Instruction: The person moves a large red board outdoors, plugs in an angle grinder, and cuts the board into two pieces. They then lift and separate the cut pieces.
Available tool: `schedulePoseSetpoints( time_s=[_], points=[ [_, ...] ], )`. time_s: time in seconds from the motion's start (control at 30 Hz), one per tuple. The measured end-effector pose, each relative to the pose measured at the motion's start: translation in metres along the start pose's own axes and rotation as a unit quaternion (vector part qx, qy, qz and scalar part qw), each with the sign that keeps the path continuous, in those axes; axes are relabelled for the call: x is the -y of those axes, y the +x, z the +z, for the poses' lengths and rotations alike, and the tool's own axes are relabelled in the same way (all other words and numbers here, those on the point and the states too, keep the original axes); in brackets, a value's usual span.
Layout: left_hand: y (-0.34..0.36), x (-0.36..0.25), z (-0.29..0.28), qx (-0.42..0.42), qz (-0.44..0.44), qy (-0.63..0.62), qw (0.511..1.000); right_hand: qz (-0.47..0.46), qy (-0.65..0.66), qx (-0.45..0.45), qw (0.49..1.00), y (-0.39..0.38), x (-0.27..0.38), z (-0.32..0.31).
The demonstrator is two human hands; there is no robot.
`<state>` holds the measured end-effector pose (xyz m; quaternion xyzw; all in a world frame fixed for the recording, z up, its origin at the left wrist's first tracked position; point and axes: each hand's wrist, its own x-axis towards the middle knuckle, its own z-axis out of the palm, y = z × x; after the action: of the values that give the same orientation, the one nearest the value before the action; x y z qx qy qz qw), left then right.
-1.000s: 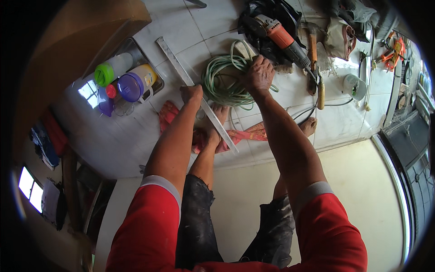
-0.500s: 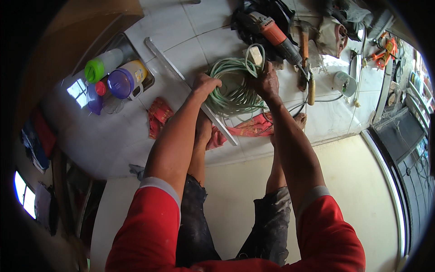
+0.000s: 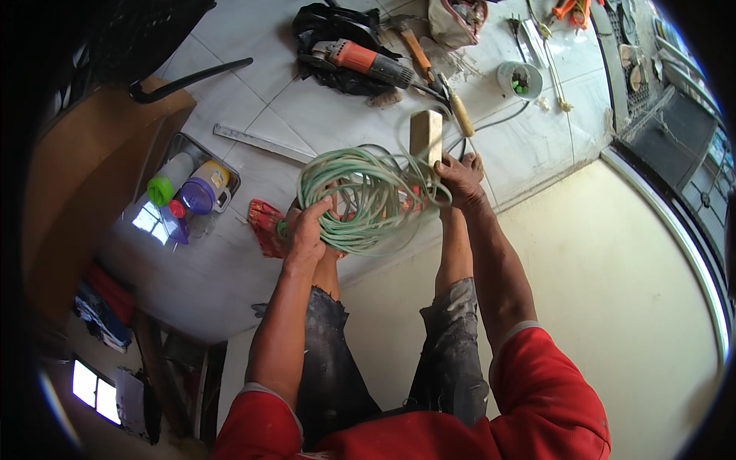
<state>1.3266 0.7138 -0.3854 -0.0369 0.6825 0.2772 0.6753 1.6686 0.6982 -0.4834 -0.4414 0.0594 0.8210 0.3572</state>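
A thick coil of green cord or thin hose (image 3: 360, 222) hangs in front of me, above the tiled floor. My left hand (image 3: 308, 230) grips the coil's left side, thumb over the strands. At the right end, my right hand (image 3: 460, 182) is closed at the lower end of a pale, wood-like block (image 3: 426, 136), beside loose loops of the same cord. Exactly how the block joins the cord is not plain. Part of a red patterned cloth (image 3: 267, 227) shows below the coil, near my feet.
Ahead lie an orange-and-grey angle grinder (image 3: 360, 61) on black plastic, a hammer (image 3: 415, 50) and a wooden-handled tool (image 3: 458, 107). A white bucket (image 3: 520, 80) stands to the right. At left are a metal bar (image 3: 261, 143) and a tray (image 3: 234, 181) with bottles and a jug.
The coil has come up off the floor and nearer to me. My left hand has moved back and left with it; my right hand has drawn back with the pale block. The view has shifted.
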Motion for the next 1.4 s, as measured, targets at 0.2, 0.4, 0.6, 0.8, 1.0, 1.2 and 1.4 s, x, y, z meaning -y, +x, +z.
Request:
schedulePoseSetpoints(
  time_s=[0.2, 0.4, 0.6, 0.8, 1.0, 1.2, 1.4],
  points=[
    [-0.031, -0.006, 0.005, -0.117, -0.031, -0.187, 0.975, -0.073, 0.1, -0.297, 0.947, -0.056, 0.014, -0.029],
    [-0.017, -0.014, 0.032, -0.156, 0.08, -0.254, 0.951, -0.105, -0.022, -0.409, 0.906, -0.14, 0.045, -0.034],
    [-0.044, -0.02, 0.055, -0.095, 0.098, -0.275, 0.952, -0.047, -0.151, -0.448, 0.88, -0.197, 0.081, -0.02],
    [-0.071, -0.035, 0.069, -0.05, 0.1, -0.051, 0.992, -0.031, -0.172, -0.49, 0.854, -0.248, 0.123, -0.056],
    [-0.106, -0.087, 0.065, 0.099, -0.009, 0.184, 0.978, -0.144, -0.156, -0.637, 0.741, -0.298, 0.213, -0.152],
    [-0.156, -0.113, 0.024, -0.046, -0.038, 0.038, 0.997, -0.124, -0.398, -0.717, 0.558, -0.286, 0.245, -0.224],
    [-0.213, -0.102, 0.03, -0.058, 0.101, 0.215, 0.97, 0.009, -0.503, -0.667, 0.55, -0.226, 0.222, -0.258]
  ],
)
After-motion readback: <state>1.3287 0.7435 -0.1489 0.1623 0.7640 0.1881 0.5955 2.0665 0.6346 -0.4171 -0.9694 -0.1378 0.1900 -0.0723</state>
